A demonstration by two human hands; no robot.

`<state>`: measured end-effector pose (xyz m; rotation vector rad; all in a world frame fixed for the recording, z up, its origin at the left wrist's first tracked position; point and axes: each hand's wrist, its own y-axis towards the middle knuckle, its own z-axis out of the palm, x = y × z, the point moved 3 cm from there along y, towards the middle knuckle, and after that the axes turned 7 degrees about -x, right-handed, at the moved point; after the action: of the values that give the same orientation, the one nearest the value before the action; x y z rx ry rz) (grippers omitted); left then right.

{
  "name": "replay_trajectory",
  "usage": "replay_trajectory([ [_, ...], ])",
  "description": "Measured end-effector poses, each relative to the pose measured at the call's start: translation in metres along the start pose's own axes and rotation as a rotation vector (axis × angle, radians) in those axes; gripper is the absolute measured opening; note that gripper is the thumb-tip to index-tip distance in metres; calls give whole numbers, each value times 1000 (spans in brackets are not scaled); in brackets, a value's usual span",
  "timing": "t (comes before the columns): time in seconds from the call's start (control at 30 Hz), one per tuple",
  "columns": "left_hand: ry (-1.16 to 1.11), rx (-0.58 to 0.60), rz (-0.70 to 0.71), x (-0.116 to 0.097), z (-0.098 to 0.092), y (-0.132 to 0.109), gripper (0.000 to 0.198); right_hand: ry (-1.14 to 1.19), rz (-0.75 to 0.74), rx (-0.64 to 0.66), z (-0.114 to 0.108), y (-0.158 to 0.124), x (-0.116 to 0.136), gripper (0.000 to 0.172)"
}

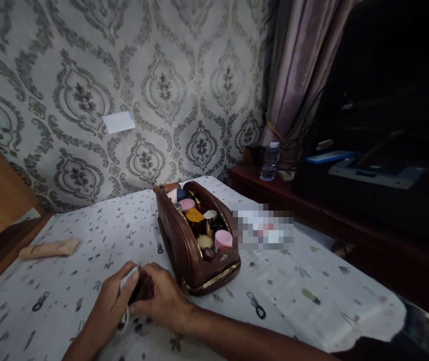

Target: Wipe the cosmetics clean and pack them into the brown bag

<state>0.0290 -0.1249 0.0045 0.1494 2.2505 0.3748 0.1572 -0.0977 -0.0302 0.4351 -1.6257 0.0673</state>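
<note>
Both my hands meet low on the patterned cloth, just left of an open brown toiletry bag [187, 250]. My left hand [112, 301] pinches a small white thing with a thin white loop hanging under it. My right hand [163, 296] curls over a small dark object between the two hands; I cannot make out what it is. The bag stands upright and holds several small jars and bottles with pink, yellow and cream lids [204, 228].
A beige tube [50, 248] lies on the white patterned cloth [293, 296] at the left. A water bottle [270, 161] stands on a dark wooden ledge at the back right, beside a printer [372, 173]. A wooden headboard rises at far left.
</note>
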Motion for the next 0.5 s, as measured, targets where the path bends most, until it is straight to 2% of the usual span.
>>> replay_trajectory([
  [0.17,2,-145,-55,8,-15,4,47,168,11,123,5,-5,-1,54],
  [0.27,113,-193,-89,28,-21,4,44,258,87,172,7,-6,-1,60],
  [0.33,227,-182,-57,44,-22,1,41,306,91,177,7,-6,1,61],
  [0.4,305,-113,33,57,-21,-1,42,359,66,165,6,-6,7,60],
  [0.5,368,-38,107,62,-22,-2,46,447,12,166,-2,-10,24,55],
])
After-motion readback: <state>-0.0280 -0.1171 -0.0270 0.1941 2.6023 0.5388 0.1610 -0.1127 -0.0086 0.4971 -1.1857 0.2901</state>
